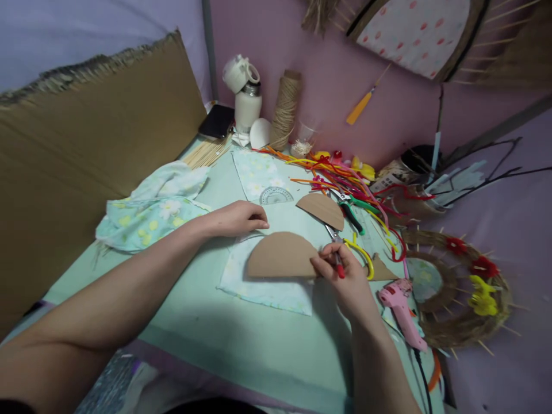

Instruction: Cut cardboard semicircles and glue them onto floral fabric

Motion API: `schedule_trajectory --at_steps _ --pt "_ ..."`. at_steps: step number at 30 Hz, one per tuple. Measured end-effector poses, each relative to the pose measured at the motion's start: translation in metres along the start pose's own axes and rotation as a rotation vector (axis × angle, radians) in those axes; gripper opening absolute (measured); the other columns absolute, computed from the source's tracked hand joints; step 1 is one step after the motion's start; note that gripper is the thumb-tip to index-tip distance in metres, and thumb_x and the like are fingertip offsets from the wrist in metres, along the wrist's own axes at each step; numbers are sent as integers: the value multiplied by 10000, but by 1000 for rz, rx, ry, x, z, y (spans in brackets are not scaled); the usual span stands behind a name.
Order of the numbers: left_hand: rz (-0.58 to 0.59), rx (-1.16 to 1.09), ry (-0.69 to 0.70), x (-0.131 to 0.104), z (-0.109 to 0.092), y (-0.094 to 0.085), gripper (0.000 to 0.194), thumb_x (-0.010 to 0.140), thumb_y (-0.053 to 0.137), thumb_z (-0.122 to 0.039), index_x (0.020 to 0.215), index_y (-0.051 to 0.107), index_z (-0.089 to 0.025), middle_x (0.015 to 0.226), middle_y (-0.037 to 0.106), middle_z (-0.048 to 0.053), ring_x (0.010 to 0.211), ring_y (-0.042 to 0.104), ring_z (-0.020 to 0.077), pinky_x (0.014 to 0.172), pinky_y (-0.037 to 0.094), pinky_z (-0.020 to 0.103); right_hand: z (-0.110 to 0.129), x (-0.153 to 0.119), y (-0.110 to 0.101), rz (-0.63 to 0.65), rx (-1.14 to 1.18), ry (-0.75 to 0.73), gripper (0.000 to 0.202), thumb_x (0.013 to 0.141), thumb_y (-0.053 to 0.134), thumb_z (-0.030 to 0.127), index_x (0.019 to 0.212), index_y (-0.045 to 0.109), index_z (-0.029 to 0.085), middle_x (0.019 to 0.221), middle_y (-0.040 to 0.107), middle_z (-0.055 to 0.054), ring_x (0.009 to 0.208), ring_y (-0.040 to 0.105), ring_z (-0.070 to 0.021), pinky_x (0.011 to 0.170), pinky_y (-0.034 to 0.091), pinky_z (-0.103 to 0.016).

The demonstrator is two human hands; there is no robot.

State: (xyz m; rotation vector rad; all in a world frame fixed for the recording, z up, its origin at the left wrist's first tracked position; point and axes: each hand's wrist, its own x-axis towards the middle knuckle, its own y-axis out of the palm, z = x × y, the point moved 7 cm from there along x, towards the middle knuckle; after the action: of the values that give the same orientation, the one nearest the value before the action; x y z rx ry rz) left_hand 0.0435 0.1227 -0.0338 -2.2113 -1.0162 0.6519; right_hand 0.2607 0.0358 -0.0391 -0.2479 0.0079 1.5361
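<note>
My right hand [340, 270] pinches the right corner of a brown cardboard half-circle [280, 256], and a red-ended pen or marker [340, 267] is tucked in the same fingers. Under the half-circle lies a pale blue-green flowered cloth piece [267, 296], flat on the table. Just above the half-circle's upper left curve, my left hand [244, 219] hovers near the cloth's top edge, fingers bent and slightly apart from the thumb, with nothing visible in them. A second cardboard half-circle [321, 210] rests farther back, beside yellow-handled scissors [360, 256].
A clear protractor [276, 196] lies on another cloth piece. Green-handled pliers [353, 215] and colourful pipe cleaners [328, 172] are behind. At right sit a pink glue gun [403, 313] and a twine wreath [457, 333]. Crumpled cloth [150, 215] and a cardboard panel [95, 144] stand left.
</note>
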Motion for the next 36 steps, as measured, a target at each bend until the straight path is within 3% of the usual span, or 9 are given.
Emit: schedule_trajectory --at_steps 3,7,12,16,18,24,26,32,36 --pt "8 10 -9 -1 2 0 257 821 542 -422 885 691 -221 862 704 17 766 609 171 657 406 254 -6 -9 12 78 -72 32 320 716 723 408 805 486 213 646 539 44 539 494 -112 504 392 -221" --pt "30 10 7 -2 3 4 297 705 665 -458 911 693 -245 841 685 17 738 603 182 624 404 255 -2 -15 14 34 -350 -104 260 777 659 418 791 501 213 666 550 30 548 487 -119 504 378 -227" --pt "11 74 70 -6 -3 6 178 688 640 -277 860 683 -254 874 675 15 758 600 179 652 412 258 7 -16 6 -73 -747 -273 292 820 618 457 718 484 219 581 529 41 502 462 -124 517 335 -250" --pt "3 141 104 -7 -6 9 163 704 535 -177 795 654 -243 836 669 18 739 592 181 640 406 263 5 -8 -8 -237 -753 -346 231 816 626 406 851 499 216 886 646 -54 763 569 -198 675 416 -310" --pt "3 161 96 -6 -7 9 177 701 499 -156 769 640 -237 824 668 22 731 587 183 630 400 267 -2 -1 -11 -256 -722 -319 227 798 636 360 901 493 217 1027 648 -82 808 565 -205 702 421 -327" --pt "26 105 61 -3 -9 7 188 732 444 -171 785 616 -224 791 661 20 719 576 178 643 417 274 2 14 -11 -270 -590 -247 162 798 597 339 809 490 219 780 614 -5 659 542 -164 622 399 -284" --pt "-52 36 38 -1 -6 2 192 749 444 -178 825 614 -224 828 672 16 744 591 177 683 443 281 9 20 -12 -301 -599 -269 165 800 599 348 821 501 217 773 610 -4 646 533 -162 619 391 -283" --pt "-521 176 9 -1 5 -15 260 792 478 -170 1027 589 -186 1070 634 87 1046 567 242 919 444 377 7 34 -17 -361 -717 -383 208 829 563 322 992 539 194 944 623 -71 769 544 -203 708 417 -336" --pt "-548 246 22 -1 5 -12 230 830 493 -217 1036 592 -187 1084 620 91 1065 549 257 944 432 414 -3 33 -20 -296 -842 -425 235 789 457 144 1000 546 196 893 576 -69 831 533 -228 740 428 -360"
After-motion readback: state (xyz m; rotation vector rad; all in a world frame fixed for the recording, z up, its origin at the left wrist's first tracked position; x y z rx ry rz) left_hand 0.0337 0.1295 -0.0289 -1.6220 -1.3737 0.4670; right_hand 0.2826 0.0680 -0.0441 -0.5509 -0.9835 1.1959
